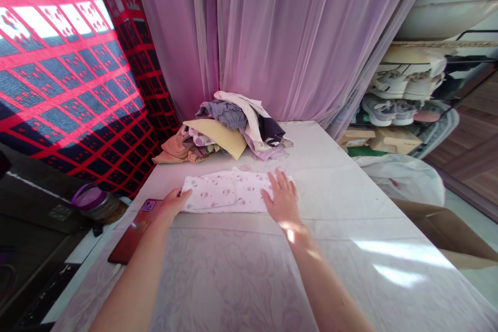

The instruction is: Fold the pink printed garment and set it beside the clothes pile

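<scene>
1. Folded printed garment (212,190): lies flat on the tabletop (350,192), near side of the clothes pile (223,132).
2. Left hand (173,202): thumb at the garment's left edge; other fingers largely hidden, grip cannot be determined.
3. Right hand (284,203): fingers (280,179) extended, slightly spread, laid over the right end, gripping nothing.

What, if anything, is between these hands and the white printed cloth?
Nothing visible: the left hand touches the left end of the cloth, and the right hand lies spread over its right end. The clothes pile sits beyond it; the phone lies to its left.
</scene>
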Demonstrator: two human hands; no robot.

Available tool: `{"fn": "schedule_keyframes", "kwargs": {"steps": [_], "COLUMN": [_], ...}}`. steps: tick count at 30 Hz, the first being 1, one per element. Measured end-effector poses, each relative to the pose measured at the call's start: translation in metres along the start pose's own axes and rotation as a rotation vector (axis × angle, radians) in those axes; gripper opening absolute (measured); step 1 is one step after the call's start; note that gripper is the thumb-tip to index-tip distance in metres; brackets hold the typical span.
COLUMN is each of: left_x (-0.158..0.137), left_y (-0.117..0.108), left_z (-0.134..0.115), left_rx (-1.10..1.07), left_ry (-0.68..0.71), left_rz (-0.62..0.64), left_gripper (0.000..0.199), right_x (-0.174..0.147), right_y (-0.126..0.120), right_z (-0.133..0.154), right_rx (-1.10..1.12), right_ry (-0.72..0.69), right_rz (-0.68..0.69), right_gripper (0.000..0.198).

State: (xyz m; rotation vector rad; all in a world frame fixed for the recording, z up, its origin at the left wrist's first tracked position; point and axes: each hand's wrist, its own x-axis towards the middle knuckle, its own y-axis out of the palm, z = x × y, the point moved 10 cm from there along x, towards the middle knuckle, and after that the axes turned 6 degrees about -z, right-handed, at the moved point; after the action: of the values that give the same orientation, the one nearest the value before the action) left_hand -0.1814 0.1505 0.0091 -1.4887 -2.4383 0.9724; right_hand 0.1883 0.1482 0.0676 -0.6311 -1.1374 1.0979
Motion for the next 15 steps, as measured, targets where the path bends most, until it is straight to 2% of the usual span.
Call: {"fn": "schedule_keyframes", "kwargs": {"steps": [3, 6, 9, 11, 13, 15], "left_x": [-0.005, -0.013, -0.023, -0.031, -0.04, -0.051], "left_y": [0.005, 0.005, 0.005, 0.007, 0.013, 0.024], "left_z": [0.002, -0.003, -0.023, -0.043, -0.067, -0.092], "left_rx": [-0.107, -0.245, -0.438, -0.554, -0.615, -0.677], "left_ry": [-0.067, -0.09, -0.069, -0.05, -0.027, -0.01], "left_rz": [0.067, 0.124, 0.189, 0.219, 0.254, 0.313], "left_gripper": [0.035, 0.037, 0.041, 0.044, 0.048, 0.052], "right_x": [-0.012, -0.029, -0.035, -0.032, -0.022, -0.007], "right_y": [0.035, 0.062, 0.073, 0.072, 0.062, 0.046], "right_z": [0.072, 0.104, 0.107, 0.101, 0.092, 0.081], "right_rx": [0.047, 0.089, 0.125, 0.158, 0.237, 0.424], "right_ry": [-0.3, -0.381, -0.333, -0.285, -0.2, -0.075], "right_rz": [0.225, 0.385, 0.447, 0.456, 0.426, 0.347], "right_gripper": [0.056, 0.059, 0.059, 0.058, 0.055, 0.054]}}
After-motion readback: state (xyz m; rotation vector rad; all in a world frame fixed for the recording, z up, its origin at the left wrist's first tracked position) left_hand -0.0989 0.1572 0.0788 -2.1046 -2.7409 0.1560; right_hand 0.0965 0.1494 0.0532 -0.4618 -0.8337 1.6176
